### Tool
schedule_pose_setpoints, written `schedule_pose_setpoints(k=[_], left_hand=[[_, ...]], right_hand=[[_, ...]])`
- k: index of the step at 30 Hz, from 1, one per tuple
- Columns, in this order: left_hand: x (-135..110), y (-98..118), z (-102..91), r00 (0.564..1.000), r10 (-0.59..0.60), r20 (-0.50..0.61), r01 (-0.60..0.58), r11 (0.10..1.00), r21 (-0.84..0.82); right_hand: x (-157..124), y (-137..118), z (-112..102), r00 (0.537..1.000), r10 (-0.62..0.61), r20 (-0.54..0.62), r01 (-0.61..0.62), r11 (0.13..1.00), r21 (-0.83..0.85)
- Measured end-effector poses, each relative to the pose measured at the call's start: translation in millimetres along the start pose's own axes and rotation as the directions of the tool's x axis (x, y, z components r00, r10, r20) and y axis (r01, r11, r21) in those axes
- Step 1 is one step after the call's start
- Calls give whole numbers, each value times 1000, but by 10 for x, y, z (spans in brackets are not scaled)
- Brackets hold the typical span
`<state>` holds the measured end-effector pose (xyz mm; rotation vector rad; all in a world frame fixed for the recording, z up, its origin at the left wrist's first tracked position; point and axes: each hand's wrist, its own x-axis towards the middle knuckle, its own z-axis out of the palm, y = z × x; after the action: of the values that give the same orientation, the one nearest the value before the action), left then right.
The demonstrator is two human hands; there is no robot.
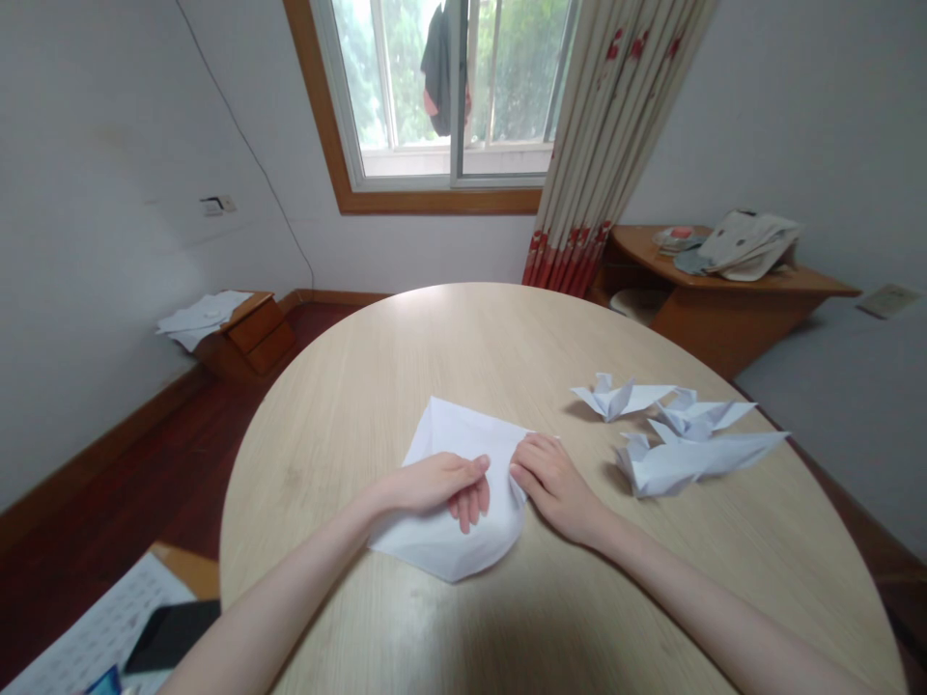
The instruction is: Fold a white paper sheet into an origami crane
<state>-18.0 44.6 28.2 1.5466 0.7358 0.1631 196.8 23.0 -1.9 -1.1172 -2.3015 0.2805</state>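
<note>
A sheet of white paper (441,550) lies on the round table, with a crease near its far left corner and its right side bent up. My left hand (453,487) rests on its side over the middle of the sheet, palm partly showing, fingers stretched out and holding nothing. At the right edge, my right hand (547,478) has its fingers curled down on the paper, gripping the bent part; its fingertips are partly hidden. Three folded white paper birds stand to the right of that hand: a far one (615,398), a middle one (691,417) and a near one (695,465).
The round wooden table (325,386) fills the middle. At lower left are a black phone (170,637) and a printed sheet (101,618). A small cabinet (257,333) with papers stands at left, and a desk (760,290) bearing a white bag (753,243) at right.
</note>
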Motion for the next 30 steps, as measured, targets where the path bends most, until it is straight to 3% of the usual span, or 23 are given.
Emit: schedule_pose_setpoints(k=[3,12,17,24,30], left_hand=[[25,-30,35,996,-44,-83,37,996,-87],[26,16,45,985,-3,-175,-18,993,-118],[27,30,-4,932,198,-303,-176,980,97],[-34,83,-17,937,270,-220,-202,936,287],[-5,-16,8,920,319,-226,-203,884,421]], right_hand=[[6,-20,-5,1000,10,13,-10,1000,5],[-1,-19,17,998,51,36,-51,999,-13],[-1,-42,7,997,70,34,-69,997,-25],[-14,-32,45,993,114,-18,-115,991,-64],[-28,17,91,989,141,-52,-146,983,-108]])
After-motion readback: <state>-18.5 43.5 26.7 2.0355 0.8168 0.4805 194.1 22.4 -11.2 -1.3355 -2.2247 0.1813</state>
